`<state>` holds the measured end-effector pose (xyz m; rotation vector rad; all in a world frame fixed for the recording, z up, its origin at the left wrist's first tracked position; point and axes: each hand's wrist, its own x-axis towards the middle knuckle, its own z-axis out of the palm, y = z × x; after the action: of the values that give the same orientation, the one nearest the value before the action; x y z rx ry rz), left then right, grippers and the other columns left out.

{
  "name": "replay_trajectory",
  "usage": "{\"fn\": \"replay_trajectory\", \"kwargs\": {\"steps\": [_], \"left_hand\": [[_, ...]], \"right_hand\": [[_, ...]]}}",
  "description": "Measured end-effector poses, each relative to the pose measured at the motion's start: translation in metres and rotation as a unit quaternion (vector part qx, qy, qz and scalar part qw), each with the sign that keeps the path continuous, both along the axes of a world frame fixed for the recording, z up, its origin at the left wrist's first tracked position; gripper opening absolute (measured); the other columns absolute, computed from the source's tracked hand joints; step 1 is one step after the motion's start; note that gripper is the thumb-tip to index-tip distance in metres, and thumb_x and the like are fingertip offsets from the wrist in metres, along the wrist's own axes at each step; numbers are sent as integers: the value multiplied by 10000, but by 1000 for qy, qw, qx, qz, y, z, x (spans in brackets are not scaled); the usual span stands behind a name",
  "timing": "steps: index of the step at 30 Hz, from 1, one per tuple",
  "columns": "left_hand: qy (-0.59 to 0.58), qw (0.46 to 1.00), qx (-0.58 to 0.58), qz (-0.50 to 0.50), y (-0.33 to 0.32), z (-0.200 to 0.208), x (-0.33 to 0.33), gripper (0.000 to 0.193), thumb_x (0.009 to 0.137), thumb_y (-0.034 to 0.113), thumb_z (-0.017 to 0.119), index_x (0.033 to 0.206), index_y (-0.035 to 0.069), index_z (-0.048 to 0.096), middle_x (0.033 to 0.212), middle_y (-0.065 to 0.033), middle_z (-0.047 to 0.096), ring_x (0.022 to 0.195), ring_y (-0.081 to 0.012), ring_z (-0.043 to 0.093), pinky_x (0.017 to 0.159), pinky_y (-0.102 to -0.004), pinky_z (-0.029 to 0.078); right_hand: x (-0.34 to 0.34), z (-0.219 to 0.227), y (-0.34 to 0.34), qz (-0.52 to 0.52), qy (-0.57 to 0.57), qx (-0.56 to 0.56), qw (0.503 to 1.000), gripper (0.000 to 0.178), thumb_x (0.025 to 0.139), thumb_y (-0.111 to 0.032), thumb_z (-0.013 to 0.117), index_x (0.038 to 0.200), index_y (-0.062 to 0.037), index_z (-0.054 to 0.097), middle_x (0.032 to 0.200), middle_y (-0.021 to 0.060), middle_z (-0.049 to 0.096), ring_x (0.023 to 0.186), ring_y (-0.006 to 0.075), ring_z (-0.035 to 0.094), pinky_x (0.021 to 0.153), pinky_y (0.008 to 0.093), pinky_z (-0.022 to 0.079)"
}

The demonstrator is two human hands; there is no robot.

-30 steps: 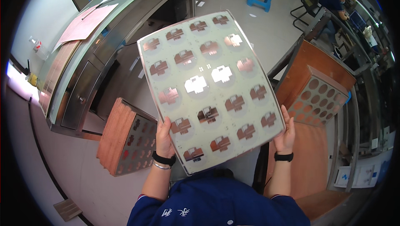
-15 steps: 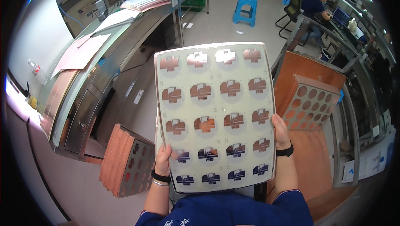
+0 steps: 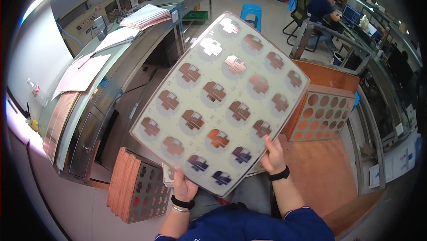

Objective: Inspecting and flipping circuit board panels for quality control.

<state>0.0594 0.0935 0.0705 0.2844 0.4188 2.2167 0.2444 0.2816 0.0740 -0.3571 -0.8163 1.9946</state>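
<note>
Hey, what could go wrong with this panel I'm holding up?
The panel could tip or slip: the left hand and right hand grip it toward its lower corner, with no hand at the upper one. Both hands are bare, so skin might smudge the copper patches. The metal bracelet on the left wrist could scratch it if they touch.

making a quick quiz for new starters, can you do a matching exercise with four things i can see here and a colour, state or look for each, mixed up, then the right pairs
Things:
1. panel
2. stool
3. crate
4. stack on the right

Matches:
a. green
b. round copper-coloured patches on its face
c. held by the left hand and right hand
d. blue

Pairs: 1-c; 2-d; 3-a; 4-b
</note>
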Motion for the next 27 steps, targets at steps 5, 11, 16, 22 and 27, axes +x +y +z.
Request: {"fn": "replay_trajectory", "kwargs": {"steps": [5,11,16,22,27], "left_hand": [[33,996,-82,11,-16,-28,-35,498,905,216,551,1324,36,351,1283,-122,480,1155,-258,488,983,-418,403],[112,982,-145,42,-48,-25,-59,392,904,166,553,1253,19,451,1220,-101,532,1086,-222,535,925,-370,449],[128,967,-189,112,-52,-20,-73,236,943,179,489,1111,17,520,1051,-54,604,958,-143,577,851,-283,470],[174,961,-94,193,-47,-13,-75,121,950,122,472,1009,33,527,999,-30,581,957,-134,542,886,-301,447],[367,887,-133,248,-29,-4,-81,231,821,98,629,1008,31,512,1087,-190,556,1133,-259,510,906,-381,486]], "right_hand": [[41,-3,26,-32,2,6,999,435,948,-201,459,1329,-18,354,1256,95,505,1130,191,505,961,351,416],[126,22,70,-41,-116,140,983,500,975,-360,373,1320,1,382,1123,116,597,863,129,610,672,237,496],[118,40,56,-31,-301,175,937,426,952,-300,479,1247,5,451,1026,71,612,846,82,574,701,213,465],[124,25,73,-132,-219,282,925,290,909,-135,561,1177,-47,498,1083,42,589,988,116,549,820,251,456],[108,0,82,-61,27,59,996,192,937,-236,512,970,-57,571,935,2,594,848,86,557,726,224,462]]}}
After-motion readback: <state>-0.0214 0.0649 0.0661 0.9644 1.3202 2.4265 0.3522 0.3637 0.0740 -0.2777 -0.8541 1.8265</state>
